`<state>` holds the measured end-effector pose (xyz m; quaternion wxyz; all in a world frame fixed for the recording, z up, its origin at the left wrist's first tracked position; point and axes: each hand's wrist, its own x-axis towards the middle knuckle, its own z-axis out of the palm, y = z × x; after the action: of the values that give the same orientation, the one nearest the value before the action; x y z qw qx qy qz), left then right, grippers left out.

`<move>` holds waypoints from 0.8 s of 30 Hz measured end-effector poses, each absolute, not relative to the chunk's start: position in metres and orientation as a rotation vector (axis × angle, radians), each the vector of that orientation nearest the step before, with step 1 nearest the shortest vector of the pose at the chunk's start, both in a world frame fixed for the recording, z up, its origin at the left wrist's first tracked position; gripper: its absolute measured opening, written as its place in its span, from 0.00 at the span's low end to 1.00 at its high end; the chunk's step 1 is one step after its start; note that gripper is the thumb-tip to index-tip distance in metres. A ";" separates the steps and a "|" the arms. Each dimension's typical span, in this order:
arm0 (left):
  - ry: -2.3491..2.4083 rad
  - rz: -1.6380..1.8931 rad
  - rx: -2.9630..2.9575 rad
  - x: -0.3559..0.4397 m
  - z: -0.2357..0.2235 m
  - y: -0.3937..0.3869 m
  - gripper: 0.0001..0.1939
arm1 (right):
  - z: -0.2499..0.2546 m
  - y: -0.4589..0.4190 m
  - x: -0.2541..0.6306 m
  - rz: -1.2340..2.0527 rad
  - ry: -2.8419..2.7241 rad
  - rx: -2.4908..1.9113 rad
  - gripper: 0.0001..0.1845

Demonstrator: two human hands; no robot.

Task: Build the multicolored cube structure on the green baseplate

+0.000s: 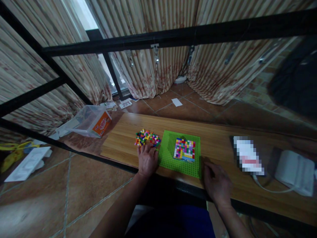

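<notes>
My left hand (148,159) lies palm down at the near edge of a pile of small multicoloured toy bricks (146,136), its fingers stretched out and touching them. Right of it lies a green studded baseplate (167,148). On the plate sits a squarish block built of small bricks (184,149), pink, yellow, white, red and blue on top. My right hand (216,181) rests by the plate's right edge with fingers curled and thumb near the index finger. Whatever those fingers may hold is hidden.
A wooden tabletop (210,132) carries the bricks. Farther right are a phone with a pixelated screen (249,155), a white cable (269,190) and a white box-like object (294,172). A clear plastic bin (86,120) stands at the left. Black metal bars (138,41) cross beyond the table.
</notes>
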<state>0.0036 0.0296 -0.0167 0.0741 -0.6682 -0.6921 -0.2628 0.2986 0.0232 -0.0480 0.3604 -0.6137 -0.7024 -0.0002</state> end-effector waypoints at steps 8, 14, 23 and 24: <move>-2.078 -0.893 -2.002 0.006 -0.013 0.031 0.06 | -0.048 0.022 0.298 0.022 -1.804 -1.573 0.18; -1.994 -1.010 -2.097 0.016 0.000 0.039 0.06 | -0.045 0.023 0.297 0.019 -1.807 -1.560 0.17; -1.834 -1.120 -2.395 0.072 0.036 0.065 0.06 | -0.045 0.023 0.295 0.044 -1.799 -1.583 0.17; -1.819 -1.104 -2.422 0.077 0.037 0.069 0.06 | -0.045 0.023 0.295 0.048 -1.799 -1.586 0.17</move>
<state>0.0767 0.0687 0.0368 -0.0414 -0.7506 -0.5638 -0.3420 0.2953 0.0232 -0.0453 0.3627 -0.6161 -0.6989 0.0185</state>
